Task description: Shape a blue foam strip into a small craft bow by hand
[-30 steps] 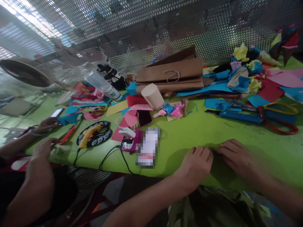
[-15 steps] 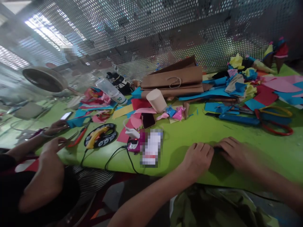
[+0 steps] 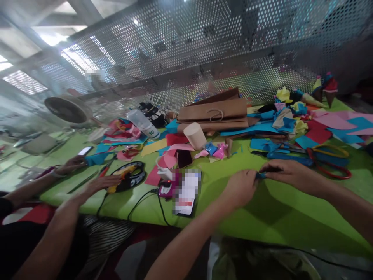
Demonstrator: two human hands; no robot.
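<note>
Over the green table [image 3: 215,196], my left hand [image 3: 241,186] and my right hand [image 3: 284,175] meet at the fingertips. Between them they pinch a small, dark, blue-tinted piece [image 3: 260,175], mostly covered by the fingers, so its kind is unclear. Both hands are closed on it, the right one with its fingers curled over the top. Just beyond my right hand lie a blue-handled cutter [image 3: 288,158] and scissors with red and yellow handles [image 3: 330,155]. A phone with a lit screen [image 3: 188,192] lies left of my left hand.
Behind stand a cream paper roll [image 3: 195,136], folded brown paper [image 3: 214,112] and coloured paper scraps [image 3: 344,120]. At left, a co-worker's hand [image 3: 106,182] touches a yellow-and-black corded device [image 3: 131,175]. A purple charger [image 3: 166,189] trails black cables over the table edge.
My hands have lifted from low on the table, and blue now shows between them. The co-worker's nearer hand has left the orange-handled tool and reached right to the yellow-and-black device. The view has tilted up.
</note>
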